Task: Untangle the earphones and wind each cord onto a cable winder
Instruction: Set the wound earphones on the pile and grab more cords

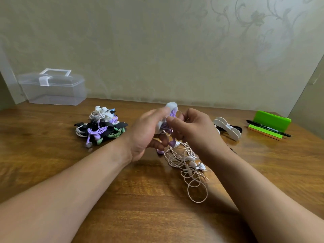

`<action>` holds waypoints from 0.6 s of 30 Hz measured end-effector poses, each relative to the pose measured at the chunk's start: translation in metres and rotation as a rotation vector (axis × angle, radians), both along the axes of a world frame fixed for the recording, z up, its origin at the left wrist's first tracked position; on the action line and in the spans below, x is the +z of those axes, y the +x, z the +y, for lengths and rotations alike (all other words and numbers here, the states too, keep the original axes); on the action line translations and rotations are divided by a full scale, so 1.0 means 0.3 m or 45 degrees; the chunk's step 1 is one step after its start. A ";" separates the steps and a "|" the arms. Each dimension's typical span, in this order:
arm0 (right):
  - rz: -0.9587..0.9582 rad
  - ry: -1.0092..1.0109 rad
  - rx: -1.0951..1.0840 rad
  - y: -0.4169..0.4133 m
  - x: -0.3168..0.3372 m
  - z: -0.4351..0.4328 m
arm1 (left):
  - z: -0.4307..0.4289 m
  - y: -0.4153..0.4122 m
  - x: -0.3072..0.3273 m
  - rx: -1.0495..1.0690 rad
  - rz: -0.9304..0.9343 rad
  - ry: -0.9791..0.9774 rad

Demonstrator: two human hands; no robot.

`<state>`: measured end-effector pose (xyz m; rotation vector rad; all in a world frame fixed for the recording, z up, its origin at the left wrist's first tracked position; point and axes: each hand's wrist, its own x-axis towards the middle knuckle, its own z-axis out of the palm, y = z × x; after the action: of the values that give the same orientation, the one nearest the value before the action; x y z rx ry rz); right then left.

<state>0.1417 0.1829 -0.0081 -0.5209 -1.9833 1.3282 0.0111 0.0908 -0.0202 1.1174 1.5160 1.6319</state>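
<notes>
gripping the white cable winder, the left hand curls its fingers round the lower end, long axis rising away from them. the right hand, just beside it and equally near, pinches the purple cord at the waist. the loose purple end hangs below both, above the pale tangle.

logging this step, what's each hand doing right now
left hand: grips the white cable winder
right hand: pinches the purple cord at the winder
</notes>
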 end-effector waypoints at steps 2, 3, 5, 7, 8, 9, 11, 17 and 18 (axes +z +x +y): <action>-0.037 0.066 -0.019 -0.003 -0.007 0.001 | 0.001 -0.012 -0.007 0.075 0.108 -0.027; -0.072 0.124 -0.040 -0.008 -0.011 -0.002 | -0.005 -0.021 -0.004 0.110 0.190 -0.048; -0.132 0.239 -0.069 -0.005 -0.019 -0.004 | -0.018 -0.045 0.017 0.177 0.373 -0.112; -0.171 0.323 -0.066 -0.003 -0.022 -0.013 | -0.049 -0.081 0.052 0.274 0.526 -0.171; -0.184 0.355 -0.053 -0.008 -0.022 -0.021 | -0.072 -0.110 0.066 0.362 0.601 -0.193; -0.191 0.375 -0.044 -0.009 -0.023 -0.025 | -0.087 -0.137 0.074 0.448 0.678 -0.228; -0.196 0.395 -0.029 -0.015 -0.025 -0.029 | -0.114 -0.205 0.068 0.641 0.889 -0.384; -0.169 0.390 -0.066 -0.014 -0.029 -0.004 | -0.118 -0.325 0.010 0.936 1.450 -0.974; -0.153 0.376 -0.082 -0.013 -0.027 0.002 | -0.118 -0.326 0.008 0.954 1.435 -0.959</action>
<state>0.1378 0.1834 -0.0161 -0.5271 -2.1933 0.9613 -0.0868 0.0553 -0.0179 1.0850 3.1909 0.4779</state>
